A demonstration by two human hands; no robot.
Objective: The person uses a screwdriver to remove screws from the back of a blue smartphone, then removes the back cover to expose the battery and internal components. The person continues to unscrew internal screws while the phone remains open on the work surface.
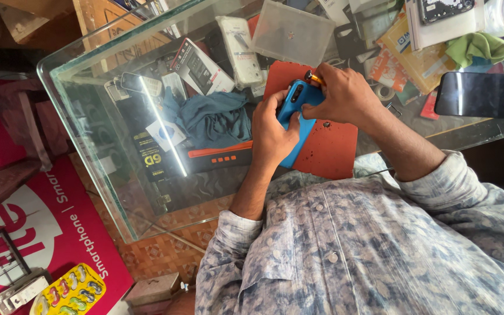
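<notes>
A blue phone (298,125) lies back-up on a red mat (331,146) on the glass counter (88,116). My left hand (270,131) grips the phone's left side and steadies it. My right hand (345,96) is closed around a small screwdriver with a yellow-and-black handle (312,77), its tip down at the phone's upper end near the camera. A small dark screw (326,124) rests on the mat just right of the phone.
Under the glass lie a blue cloth (214,119), small boxes and an orange-and-black device (220,157). A dark phone (482,94), a green cloth (478,48), a clear plastic lid (293,32) and packets crowd the counter's far side. Red signage lies on the floor at left.
</notes>
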